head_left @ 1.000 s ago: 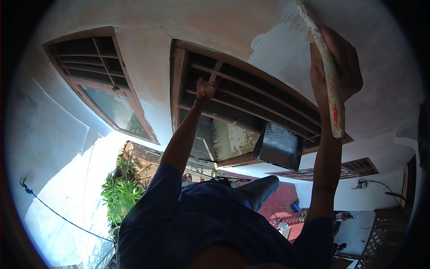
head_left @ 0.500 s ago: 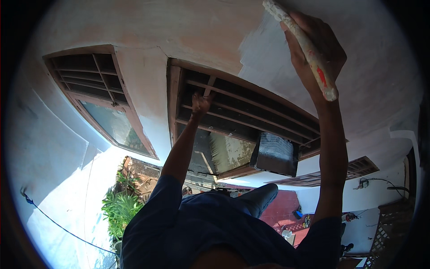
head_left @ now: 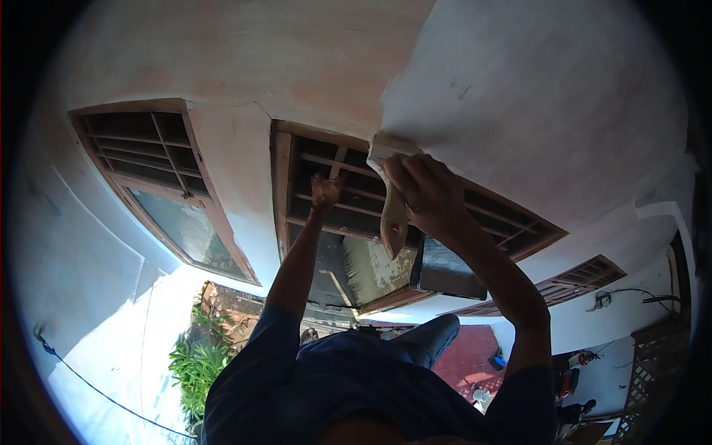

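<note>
My right hand (head_left: 430, 191) grips a paintbrush (head_left: 394, 228) with a pale, paint-caked handle hanging down. Its bristle end touches the wall (head_left: 512, 96) right at the top edge of a brown wooden window frame (head_left: 283, 174). Around that spot, fresh white paint meets older pinkish-beige wall. My left hand (head_left: 326, 191) is closed round a short upright bar (head_left: 338, 161) of the slatted window vent. Below my right forearm, partly hidden by it, a black paint tray (head_left: 449, 273) with whitish streaks sits at the window.
At left is a second window (head_left: 189, 194) with similar slats and glass. Green plants (head_left: 199, 371) grow far below, beside sunlit pale paving. A blue cord (head_left: 111, 391) runs at lower left. Below right lie a red floor (head_left: 463, 360) and a lattice panel (head_left: 656, 371).
My right hand has come down and left with the paintbrush, from high on the wall to the top edge of the window frame. My left hand keeps its hold on the bar.
</note>
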A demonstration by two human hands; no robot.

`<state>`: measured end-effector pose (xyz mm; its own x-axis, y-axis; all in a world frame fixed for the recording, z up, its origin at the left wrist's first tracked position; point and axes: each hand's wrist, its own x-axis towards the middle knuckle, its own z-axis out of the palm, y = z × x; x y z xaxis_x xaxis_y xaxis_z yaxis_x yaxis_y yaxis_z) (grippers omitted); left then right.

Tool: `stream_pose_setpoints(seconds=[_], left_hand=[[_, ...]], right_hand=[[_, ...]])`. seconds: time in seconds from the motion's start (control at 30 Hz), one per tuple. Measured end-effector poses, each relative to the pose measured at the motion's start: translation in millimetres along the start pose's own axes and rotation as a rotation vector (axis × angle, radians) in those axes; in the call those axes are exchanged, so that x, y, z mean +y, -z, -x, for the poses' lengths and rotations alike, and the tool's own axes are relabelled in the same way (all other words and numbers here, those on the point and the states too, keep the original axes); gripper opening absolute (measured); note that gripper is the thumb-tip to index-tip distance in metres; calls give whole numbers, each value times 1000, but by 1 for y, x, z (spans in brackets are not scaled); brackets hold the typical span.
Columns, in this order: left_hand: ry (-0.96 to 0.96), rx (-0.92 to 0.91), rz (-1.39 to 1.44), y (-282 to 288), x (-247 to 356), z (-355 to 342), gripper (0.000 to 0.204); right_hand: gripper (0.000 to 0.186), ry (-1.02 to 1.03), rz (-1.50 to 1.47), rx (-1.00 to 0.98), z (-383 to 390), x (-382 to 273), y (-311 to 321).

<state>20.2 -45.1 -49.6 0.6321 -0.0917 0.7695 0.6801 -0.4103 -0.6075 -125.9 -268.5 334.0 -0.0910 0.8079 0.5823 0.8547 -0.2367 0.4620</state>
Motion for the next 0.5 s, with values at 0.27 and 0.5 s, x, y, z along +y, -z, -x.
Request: stream_pose_setpoints(seconds=[0.27,0.5], left_hand=[[402,174,644,38,-31,-17,37],[478,86,913,45,-26,-21,37]], right_hand=[[34,-14,245,535,-60,106,80],[36,-52,408,178,15,37,23]])
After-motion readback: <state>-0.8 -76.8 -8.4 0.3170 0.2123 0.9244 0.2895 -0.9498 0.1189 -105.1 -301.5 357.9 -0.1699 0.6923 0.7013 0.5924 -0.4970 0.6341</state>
